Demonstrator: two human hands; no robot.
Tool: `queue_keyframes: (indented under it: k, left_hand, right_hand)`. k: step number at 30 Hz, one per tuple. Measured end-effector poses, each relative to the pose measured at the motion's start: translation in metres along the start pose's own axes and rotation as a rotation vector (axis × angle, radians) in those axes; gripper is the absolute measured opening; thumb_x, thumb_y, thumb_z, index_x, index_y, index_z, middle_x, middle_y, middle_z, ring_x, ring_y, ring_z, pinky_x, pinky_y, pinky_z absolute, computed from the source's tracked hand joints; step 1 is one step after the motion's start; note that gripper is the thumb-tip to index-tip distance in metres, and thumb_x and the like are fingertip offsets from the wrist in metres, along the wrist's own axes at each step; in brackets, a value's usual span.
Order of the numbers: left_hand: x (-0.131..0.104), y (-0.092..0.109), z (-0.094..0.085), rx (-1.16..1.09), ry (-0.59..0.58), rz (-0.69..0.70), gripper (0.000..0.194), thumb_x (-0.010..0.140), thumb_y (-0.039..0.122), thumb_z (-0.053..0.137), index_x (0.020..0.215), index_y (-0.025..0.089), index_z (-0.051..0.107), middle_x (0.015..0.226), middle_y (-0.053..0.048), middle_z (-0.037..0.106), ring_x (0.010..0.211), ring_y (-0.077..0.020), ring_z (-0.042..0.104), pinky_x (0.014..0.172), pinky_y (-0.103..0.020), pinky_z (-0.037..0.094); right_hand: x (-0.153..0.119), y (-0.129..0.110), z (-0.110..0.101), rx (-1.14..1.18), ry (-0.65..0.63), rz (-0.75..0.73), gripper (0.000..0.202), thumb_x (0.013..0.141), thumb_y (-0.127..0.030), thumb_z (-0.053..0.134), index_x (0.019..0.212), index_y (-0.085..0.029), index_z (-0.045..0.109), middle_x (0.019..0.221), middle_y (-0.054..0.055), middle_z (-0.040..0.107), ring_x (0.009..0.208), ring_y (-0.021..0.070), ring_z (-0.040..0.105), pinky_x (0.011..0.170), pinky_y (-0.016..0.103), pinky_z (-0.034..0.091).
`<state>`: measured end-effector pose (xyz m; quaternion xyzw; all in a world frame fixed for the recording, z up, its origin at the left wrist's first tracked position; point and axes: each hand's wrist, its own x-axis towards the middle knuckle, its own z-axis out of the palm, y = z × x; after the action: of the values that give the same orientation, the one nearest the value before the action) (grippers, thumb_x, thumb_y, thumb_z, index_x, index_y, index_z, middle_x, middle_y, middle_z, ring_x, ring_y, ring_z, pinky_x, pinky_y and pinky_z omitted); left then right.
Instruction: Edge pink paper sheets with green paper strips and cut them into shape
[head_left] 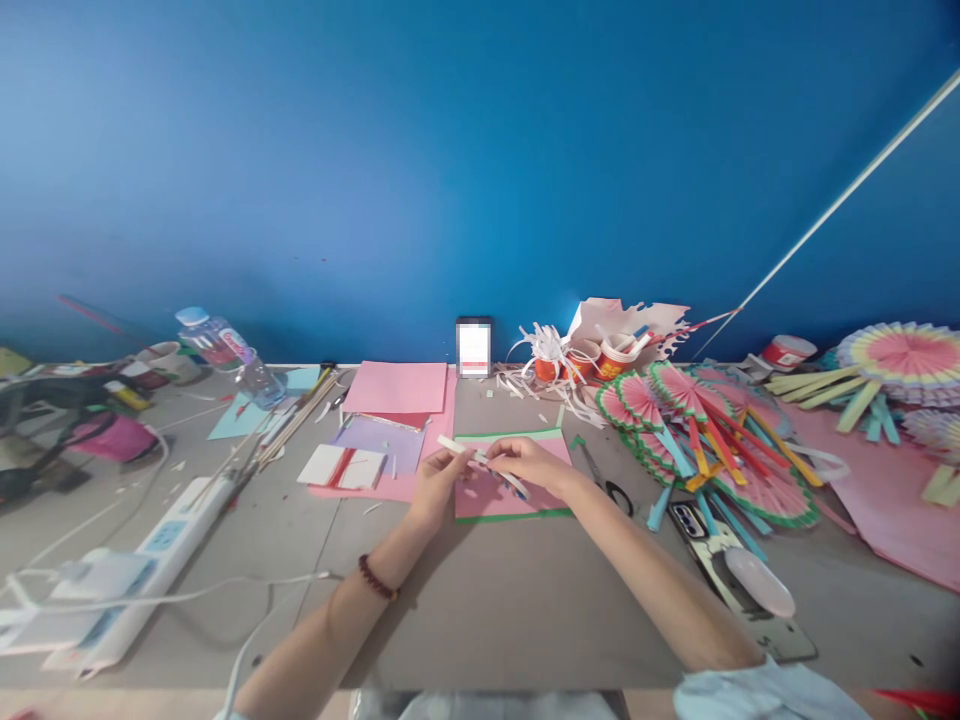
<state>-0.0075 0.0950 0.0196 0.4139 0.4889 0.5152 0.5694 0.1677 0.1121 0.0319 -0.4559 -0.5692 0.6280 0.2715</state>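
Note:
A thin white strip [452, 443] is pinched in my left hand [441, 478], its end sticking up past the fingers. Close on the right, my right hand [525, 463] has its fingers closed round the other part of the strip. Both hands are over a pink sheet with green edges [480, 505] on the grey table [450, 610]. A small dark and white item lies partly under the right fingers, too blurred to name.
Black-handled scissors [619, 497] and folded paper fans [686, 395] lie to the right, near a phone [780, 635]. Pink sheets [397, 385], sticks [296, 415], a tilted bottle [225, 345] and a power strip [161, 560] are left. Red cups [615, 360] stand behind.

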Motion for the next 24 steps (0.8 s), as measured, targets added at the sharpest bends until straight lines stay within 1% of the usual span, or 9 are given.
queue_keyframes:
  k: [4,7,14,18,24]
  left_hand:
    - [0.000,-0.001,0.000,0.017,-0.023,0.026,0.031,0.064,0.042,0.074,0.056,0.015,0.062,0.050,-0.001,0.062,0.048,-0.0107,0.053,0.051,-0.023,0.040]
    - [0.000,-0.002,0.000,0.023,-0.021,0.029,0.031,0.066,0.042,0.074,0.057,0.014,0.063,0.049,-0.001,0.061,0.047,-0.0106,0.052,0.049,-0.022,0.038]
    - [-0.001,-0.001,0.001,0.007,-0.043,-0.003,0.033,0.065,0.046,0.073,0.063,0.014,0.067,0.048,-0.001,0.061,0.044,-0.0100,0.051,0.046,-0.022,0.037]
    - [-0.001,-0.001,0.000,0.005,-0.033,-0.001,0.033,0.065,0.046,0.073,0.064,0.013,0.067,0.048,-0.002,0.061,0.044,-0.0102,0.050,0.047,-0.022,0.038]
    - [0.000,-0.002,-0.001,0.028,-0.017,-0.013,0.033,0.064,0.046,0.073,0.061,0.013,0.068,0.047,-0.002,0.061,0.045,-0.0101,0.050,0.047,-0.021,0.037]
  right_hand:
    - [0.000,-0.002,0.003,0.017,0.016,0.010,0.012,0.074,-0.030,0.062,0.077,-0.018,0.061,0.061,-0.004,0.056,0.052,0.0097,0.051,0.051,0.022,0.040]
    - [0.000,-0.003,0.004,0.037,0.015,0.028,0.012,0.074,-0.029,0.062,0.076,-0.017,0.061,0.061,-0.003,0.057,0.051,0.0096,0.052,0.048,0.021,0.038]
    - [0.001,-0.001,0.004,-0.023,0.046,0.074,0.012,0.077,-0.028,0.055,0.073,-0.018,0.059,0.055,-0.004,0.054,0.037,0.0060,0.041,0.037,0.019,0.030]
    - [0.002,0.002,0.004,-0.043,0.047,0.054,0.013,0.077,-0.029,0.054,0.073,-0.018,0.059,0.055,-0.004,0.054,0.038,0.0060,0.043,0.038,0.018,0.031]
    - [0.007,0.011,0.004,-0.087,0.071,0.009,0.012,0.077,-0.027,0.052,0.074,-0.018,0.060,0.060,-0.003,0.055,0.047,0.0082,0.048,0.043,0.018,0.035]
